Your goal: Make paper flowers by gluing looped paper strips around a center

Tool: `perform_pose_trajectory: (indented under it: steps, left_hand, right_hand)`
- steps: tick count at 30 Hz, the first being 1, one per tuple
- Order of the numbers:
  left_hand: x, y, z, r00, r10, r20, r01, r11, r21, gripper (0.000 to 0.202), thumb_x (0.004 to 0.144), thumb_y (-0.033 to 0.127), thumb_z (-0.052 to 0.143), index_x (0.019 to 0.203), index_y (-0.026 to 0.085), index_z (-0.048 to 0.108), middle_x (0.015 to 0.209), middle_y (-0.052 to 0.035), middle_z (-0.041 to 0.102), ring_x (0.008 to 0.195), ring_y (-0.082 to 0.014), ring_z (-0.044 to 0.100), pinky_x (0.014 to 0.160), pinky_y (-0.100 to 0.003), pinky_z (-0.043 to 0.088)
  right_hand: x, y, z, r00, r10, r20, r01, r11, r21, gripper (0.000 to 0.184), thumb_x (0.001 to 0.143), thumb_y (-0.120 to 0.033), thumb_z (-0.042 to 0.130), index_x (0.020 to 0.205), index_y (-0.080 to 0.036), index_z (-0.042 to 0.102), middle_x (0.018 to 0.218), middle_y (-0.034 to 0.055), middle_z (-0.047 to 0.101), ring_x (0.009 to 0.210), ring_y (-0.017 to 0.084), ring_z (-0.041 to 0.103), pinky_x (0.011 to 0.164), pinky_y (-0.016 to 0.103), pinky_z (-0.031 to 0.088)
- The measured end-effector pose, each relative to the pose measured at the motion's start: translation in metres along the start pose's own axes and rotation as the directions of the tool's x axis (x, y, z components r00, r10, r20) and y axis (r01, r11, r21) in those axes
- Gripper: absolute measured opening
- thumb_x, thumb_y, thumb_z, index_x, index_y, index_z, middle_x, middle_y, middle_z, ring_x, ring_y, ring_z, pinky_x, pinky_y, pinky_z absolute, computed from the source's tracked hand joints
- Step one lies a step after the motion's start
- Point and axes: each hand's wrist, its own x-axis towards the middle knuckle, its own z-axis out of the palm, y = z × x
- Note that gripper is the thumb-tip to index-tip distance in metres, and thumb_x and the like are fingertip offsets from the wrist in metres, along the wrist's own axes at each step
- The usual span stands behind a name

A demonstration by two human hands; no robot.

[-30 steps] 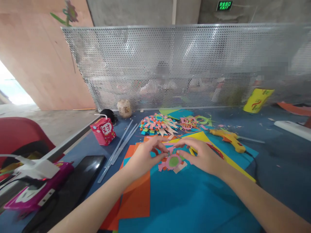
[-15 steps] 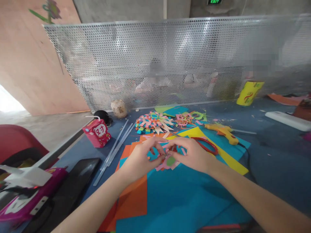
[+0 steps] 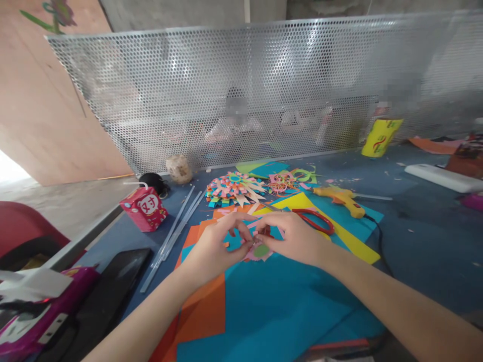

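Note:
A small pink paper flower with a green round centre (image 3: 260,250) lies on a blue paper sheet (image 3: 279,306). My left hand (image 3: 213,247) pinches the flower's left edge with thumb and fingers closed. My right hand (image 3: 296,237) is curled over the flower's right side, its fingertips pinching the petals. Both hands meet over the flower, which they partly hide. Red-handled scissors (image 3: 317,221) lie just behind my right hand on a yellow sheet (image 3: 350,240).
A finished multicoloured paper flower (image 3: 234,187), a yellow glue gun (image 3: 339,197), clear glue sticks (image 3: 173,232), a red drink carton (image 3: 144,208), an orange sheet (image 3: 199,311) and a black tablet (image 3: 109,296) lie around. A perforated metal screen (image 3: 241,85) closes the back; a person sits behind it.
My hands have drawn closer together over the pink flower and cover more of it. The view has drifted down and right, so the table objects sit further left.

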Motion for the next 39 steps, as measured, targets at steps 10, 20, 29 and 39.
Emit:
perform_pose_trajectory:
  steps: [10,20,29,39]
  left_hand:
    - [-0.001,-0.001,-0.001,0.998,0.043,0.048,-0.044,0.999,0.021,0.034,0.071,0.008,0.055,0.103,0.019,0.051,0.071,0.0028,0.064,0.068,-0.0111,0.060,0.067,-0.024,0.045]
    - [0.000,-0.003,-0.003,0.999,-0.031,0.024,0.030,0.999,0.039,0.036,0.074,0.012,0.056,0.108,0.022,0.048,0.075,0.0028,0.063,0.073,-0.0121,0.057,0.072,-0.028,0.042]
    - [0.000,-0.009,-0.002,0.961,-0.247,0.121,0.255,0.966,-0.050,0.067,0.063,0.025,0.069,0.120,0.022,0.035,0.094,-0.0048,0.060,0.087,-0.0190,0.058,0.072,-0.030,0.044]
    - [0.003,-0.015,0.005,0.941,-0.301,0.156,0.324,0.935,-0.146,0.047,0.071,0.020,0.060,0.114,0.018,0.041,0.072,0.0012,0.060,0.057,-0.0139,0.060,0.060,-0.029,0.045]
  right_hand:
    - [0.001,-0.001,0.000,0.998,-0.056,-0.014,0.056,0.998,-0.039,0.009,0.072,-0.011,0.055,0.070,-0.020,0.059,0.069,-0.0022,0.062,0.066,0.010,0.056,0.063,0.021,0.040]
    - [-0.001,0.000,-0.002,0.999,-0.054,0.004,0.054,0.998,-0.039,0.006,0.075,-0.015,0.056,0.074,-0.020,0.061,0.071,-0.0021,0.065,0.066,0.010,0.057,0.064,0.021,0.042]
    - [0.001,0.001,-0.004,1.000,0.004,0.004,-0.004,0.999,-0.032,0.010,0.077,-0.017,0.055,0.081,-0.020,0.064,0.076,-0.0008,0.067,0.068,0.010,0.059,0.062,0.021,0.043]
    - [-0.001,0.006,-0.004,0.999,-0.027,-0.024,0.026,0.999,-0.021,0.010,0.079,-0.021,0.055,0.081,-0.022,0.065,0.080,-0.0008,0.067,0.074,0.011,0.059,0.066,0.022,0.044]
